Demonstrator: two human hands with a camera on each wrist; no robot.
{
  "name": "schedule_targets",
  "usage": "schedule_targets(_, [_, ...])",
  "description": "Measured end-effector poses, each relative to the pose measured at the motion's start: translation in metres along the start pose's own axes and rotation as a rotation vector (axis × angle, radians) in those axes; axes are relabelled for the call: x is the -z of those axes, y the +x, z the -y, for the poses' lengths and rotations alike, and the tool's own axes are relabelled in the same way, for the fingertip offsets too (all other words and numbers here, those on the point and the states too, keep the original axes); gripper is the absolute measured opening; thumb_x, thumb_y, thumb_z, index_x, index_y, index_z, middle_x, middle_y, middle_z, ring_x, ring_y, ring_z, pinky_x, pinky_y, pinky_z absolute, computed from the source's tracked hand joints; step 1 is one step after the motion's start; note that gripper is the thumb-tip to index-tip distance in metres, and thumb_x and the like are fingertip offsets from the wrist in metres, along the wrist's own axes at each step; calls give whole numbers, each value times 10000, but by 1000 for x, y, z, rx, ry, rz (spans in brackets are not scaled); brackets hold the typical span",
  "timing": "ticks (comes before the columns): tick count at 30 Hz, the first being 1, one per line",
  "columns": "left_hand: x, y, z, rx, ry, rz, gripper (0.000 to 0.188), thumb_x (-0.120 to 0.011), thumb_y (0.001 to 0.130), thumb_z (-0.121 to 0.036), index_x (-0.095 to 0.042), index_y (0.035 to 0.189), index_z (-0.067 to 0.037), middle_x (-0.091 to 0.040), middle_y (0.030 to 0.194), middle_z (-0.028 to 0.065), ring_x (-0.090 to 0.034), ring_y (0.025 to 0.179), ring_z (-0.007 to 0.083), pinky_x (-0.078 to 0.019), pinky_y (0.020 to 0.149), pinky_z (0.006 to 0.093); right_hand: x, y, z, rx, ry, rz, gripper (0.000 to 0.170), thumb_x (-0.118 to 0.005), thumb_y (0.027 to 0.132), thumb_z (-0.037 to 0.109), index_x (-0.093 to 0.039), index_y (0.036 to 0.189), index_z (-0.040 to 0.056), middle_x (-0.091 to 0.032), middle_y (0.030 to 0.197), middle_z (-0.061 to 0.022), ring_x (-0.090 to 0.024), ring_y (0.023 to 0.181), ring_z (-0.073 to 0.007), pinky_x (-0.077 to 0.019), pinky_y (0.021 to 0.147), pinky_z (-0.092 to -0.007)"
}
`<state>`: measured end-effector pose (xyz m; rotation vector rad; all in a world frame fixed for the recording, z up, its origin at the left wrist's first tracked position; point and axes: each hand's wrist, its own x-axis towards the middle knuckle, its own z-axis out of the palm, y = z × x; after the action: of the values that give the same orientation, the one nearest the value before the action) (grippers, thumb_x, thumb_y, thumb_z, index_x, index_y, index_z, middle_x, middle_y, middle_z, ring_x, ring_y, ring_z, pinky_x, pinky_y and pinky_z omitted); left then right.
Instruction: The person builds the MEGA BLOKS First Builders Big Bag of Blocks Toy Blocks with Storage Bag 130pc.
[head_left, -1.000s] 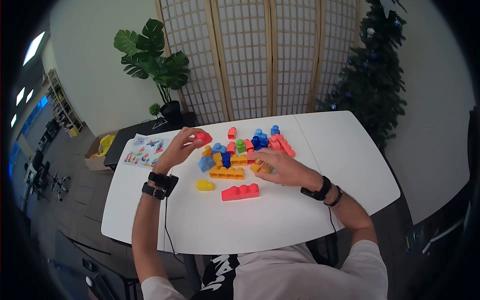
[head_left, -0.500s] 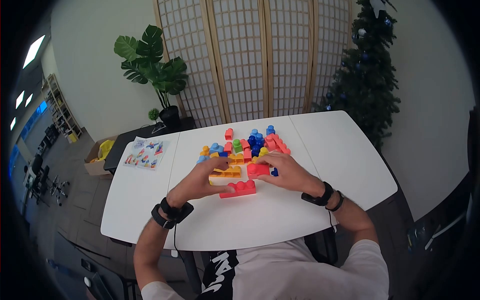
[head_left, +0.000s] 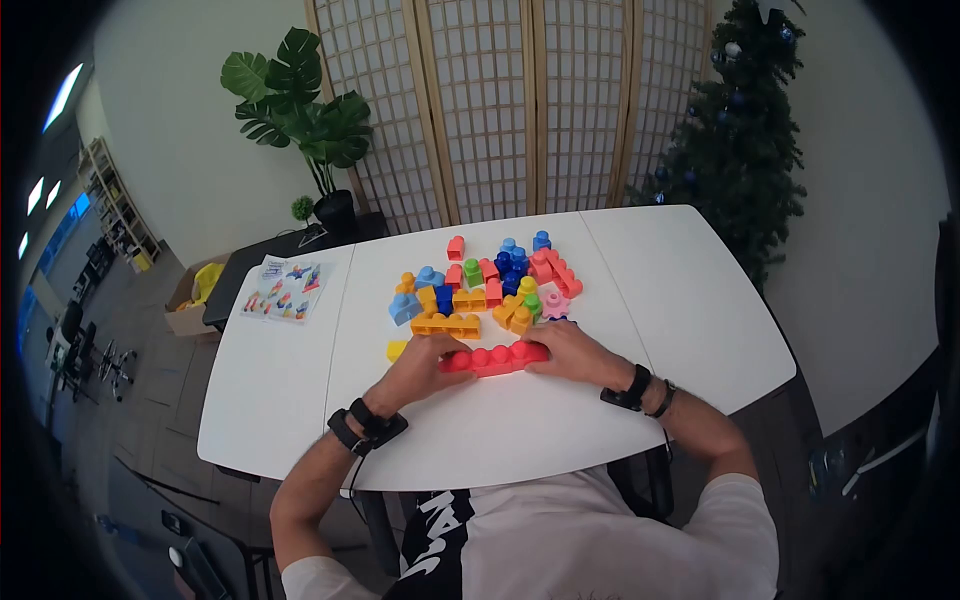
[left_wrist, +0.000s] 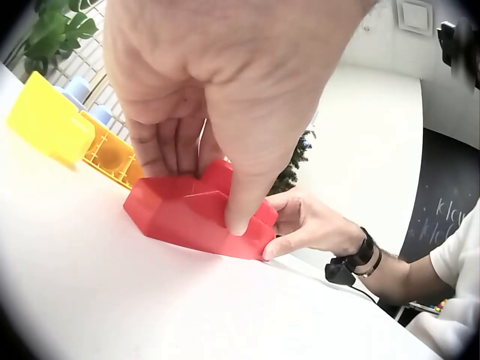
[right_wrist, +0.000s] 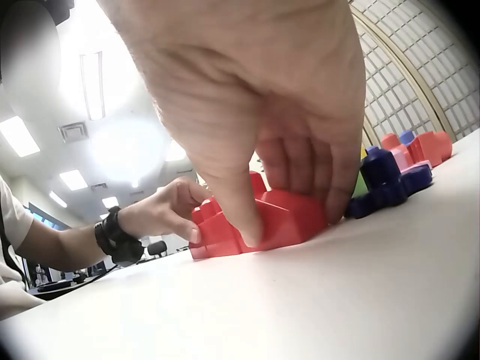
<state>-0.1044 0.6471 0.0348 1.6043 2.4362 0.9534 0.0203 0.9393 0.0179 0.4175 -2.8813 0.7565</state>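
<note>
A row of red bricks [head_left: 496, 361] lies near the front of the table, held from both ends. The left hand [head_left: 425, 368] grips its left end, the thumb on the near side in the left wrist view, where the red brick [left_wrist: 184, 217] has a sloped end. At the other end the right hand [head_left: 575, 355] pinches the row, thumb in front and fingers behind. In the right wrist view the red piece [right_wrist: 289, 221] under that hand rests on the table, its end also sloped. The palms hide part of the bricks.
Behind the hands lie loose bricks, among them a long orange one [head_left: 445, 326], a green one [head_left: 473, 272] and a pink piece [head_left: 555, 304]. A yellow brick [head_left: 397, 350] is beside the left hand. A printed sheet [head_left: 284, 290] lies at the table's left.
The right hand has brought its red brick forward and left against the long red brick. The left hand, earlier over the long brick, now grips its left end.
</note>
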Motion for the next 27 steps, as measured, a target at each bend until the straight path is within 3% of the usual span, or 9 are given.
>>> schedule_targets(3, [-5, -1, 0, -2, -24, -9, 419, -952, 834, -231, -798, 1123, 29, -796, 973, 167, -763, 845, 285, -615, 814, 361, -2, 3, 1, 67, 2, 8, 467, -870, 883, 315, -728, 1180, -17, -730, 1085, -178, -699, 1056, -368, -541, 939, -448])
schedule_targets(12, [-7, 2, -2, -2, -21, 12, 424, -947, 831, -243, -798, 1112, 37, -790, 951, 187, -759, 837, 305, -608, 798, 377, -13, 9, -3, 101, 98, 41, 459, -869, 891, 321, -700, 1166, -6, -687, 1108, -177, -649, 1144, -374, -513, 990, -462])
schedule_targets(17, [-7, 2, -4, 20, -27, 19, 414, -950, 826, -227, -799, 1106, 39, -796, 950, 187, -760, 841, 304, -605, 796, 377, -14, 10, -1, 95, 91, 63, 452, -849, 909, 301, -667, 1180, -12, -655, 1129, -189, -638, 1136, -376, -511, 985, -464])
schedule_targets(19, [-9, 1, -2, 11, -30, -7, 413, -968, 806, -225, -805, 1094, 22, -798, 927, 147, -759, 811, 257, -597, 766, 341, -14, 10, 0, 83, 83, 72, 447, -842, 914, 293, -658, 1181, -15, -647, 1135, -191, -634, 1139, -376, -510, 985, -466])
schedule_targets(27, [-19, 6, 4, -25, -11, 19, 434, -962, 808, -243, -800, 1095, 39, -801, 937, 164, -753, 821, 291, -595, 782, 365, -17, 13, -6, 138, 101, 96, 462, -837, 935, 296, -633, 1206, -19, -620, 1142, -180, -622, 1137, -365, -507, 971, -455])
